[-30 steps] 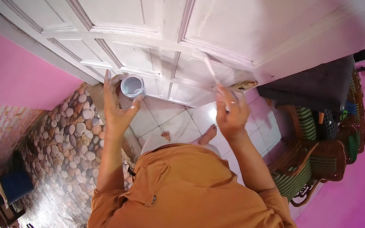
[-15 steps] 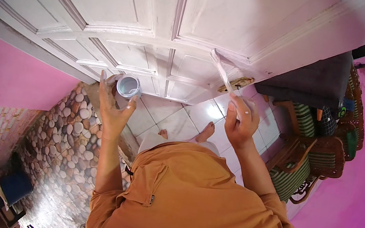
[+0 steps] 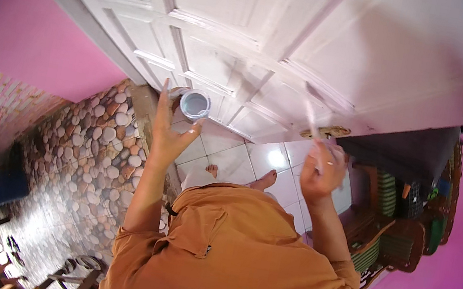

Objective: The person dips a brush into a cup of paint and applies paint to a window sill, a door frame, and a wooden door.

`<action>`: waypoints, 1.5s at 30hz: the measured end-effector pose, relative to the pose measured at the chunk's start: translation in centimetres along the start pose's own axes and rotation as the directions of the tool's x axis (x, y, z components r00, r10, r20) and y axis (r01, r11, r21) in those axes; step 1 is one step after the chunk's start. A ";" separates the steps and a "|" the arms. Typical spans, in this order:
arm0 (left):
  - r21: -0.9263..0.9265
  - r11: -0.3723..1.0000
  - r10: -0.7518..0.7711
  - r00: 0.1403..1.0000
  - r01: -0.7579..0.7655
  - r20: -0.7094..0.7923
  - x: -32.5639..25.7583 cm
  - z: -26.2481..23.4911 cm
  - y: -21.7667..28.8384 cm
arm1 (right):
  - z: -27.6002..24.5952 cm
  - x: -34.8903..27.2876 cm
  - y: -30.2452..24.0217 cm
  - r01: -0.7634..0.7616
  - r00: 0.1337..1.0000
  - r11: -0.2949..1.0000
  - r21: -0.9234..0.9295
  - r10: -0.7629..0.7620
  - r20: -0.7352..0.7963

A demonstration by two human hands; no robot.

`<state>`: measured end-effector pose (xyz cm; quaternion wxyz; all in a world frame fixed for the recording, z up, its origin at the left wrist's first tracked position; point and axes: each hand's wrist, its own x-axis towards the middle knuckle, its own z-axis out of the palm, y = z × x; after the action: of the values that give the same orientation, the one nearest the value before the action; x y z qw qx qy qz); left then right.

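Observation:
My left hand grips a small round paint can with its fingers and thumb around the sides. The can's top is uncovered and faces up, with pale paint smeared on its rim. In my right hand is a slim paintbrush, pinched by the handle and blurred by motion. Its tip points up toward the white panelled door; whether it touches the surface cannot be told. Pale paint spots mark my fingers. Just beyond the right hand, a brass door handle sits on the door.
On the right stand wooden chairs with green striped cushions and a dark-covered piece of furniture. Pale tiles lie under my bare feet. Pebble-patterned flooring spreads to the left beside a pink wall.
The view has turned, so the door now slants down to the right. The brush has swung more upright and blurred in my right hand. My left hand still holds the can.

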<state>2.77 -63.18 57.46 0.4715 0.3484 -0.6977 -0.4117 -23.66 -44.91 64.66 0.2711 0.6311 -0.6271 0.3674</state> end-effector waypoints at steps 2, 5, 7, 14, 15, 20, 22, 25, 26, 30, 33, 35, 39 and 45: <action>-0.003 1.000 0.014 1.000 -0.014 0.022 0.0 -0.5 0.4 | 3.1 1.9 -1.8 0.026 0.999 0.985 0.170 -0.029 0.015; 0.045 0.999 0.000 1.000 0.000 0.002 -0.6 -1.2 0.4 | 8.2 4.8 -3.7 0.046 0.994 0.929 0.366 -0.080 0.079; 0.033 0.999 0.014 1.000 -0.013 -0.029 -0.8 -1.5 0.4 | 11.2 7.0 -5.1 0.077 0.990 0.905 0.417 -0.120 0.076; 0.008 1.000 0.021 0.997 -0.020 -0.076 -1.6 -2.6 -1.1 | 14.6 11.2 -5.9 0.284 0.942 0.926 0.248 -0.317 0.106; 0.027 0.999 0.034 0.996 -0.032 -0.078 -1.6 -2.9 -1.1 | 14.1 11.2 -5.4 0.279 0.951 0.949 0.148 -0.295 0.098; 0.062 0.998 0.029 0.994 -0.022 -0.102 -1.6 -3.9 -1.5 | 10.4 10.3 -5.2 0.302 0.939 0.932 0.200 -0.327 0.106; 0.070 0.997 0.021 0.995 -0.014 -0.097 -1.6 -3.9 -1.7 | 11.3 10.7 -6.3 0.335 0.907 0.897 0.287 -0.390 0.159; 0.065 0.997 0.037 0.994 -0.030 -0.105 -1.4 -3.5 -1.9 | 16.1 11.6 -7.8 0.407 0.866 0.868 0.284 -0.466 0.182; 0.041 0.999 0.027 0.994 -0.023 -0.109 -1.4 -3.4 -1.7 | 17.1 11.7 -7.8 0.401 0.870 0.874 0.274 -0.457 0.185; -0.005 1.000 -0.011 0.994 0.010 -0.109 -1.8 -3.6 -1.9 | 16.9 10.5 -7.0 0.327 0.910 0.936 0.132 -0.350 0.224; 0.045 0.998 0.041 0.993 -0.037 -0.109 -2.1 -3.9 -2.6 | 12.6 7.8 -5.2 0.271 0.940 0.961 0.045 -0.275 0.201; 0.059 0.998 0.042 0.993 -0.035 -0.111 -2.1 -4.0 -2.7 | 10.1 6.3 -4.4 0.167 0.966 0.986 0.025 -0.169 0.196; 0.061 0.998 -0.017 0.996 0.022 -0.086 -1.9 -4.2 -1.8 | 10.2 5.7 -4.8 0.198 0.957 0.972 0.124 -0.219 0.192; -0.032 0.999 0.011 0.996 -0.014 -0.084 -1.7 -3.5 -1.7 | 11.7 6.4 -3.9 0.214 0.962 0.977 0.022 -0.214 0.169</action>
<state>6.77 -63.23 56.01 0.5085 0.3535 -0.6726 -0.4050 -18.68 -57.82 63.49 0.2533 0.7248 -0.5754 0.2819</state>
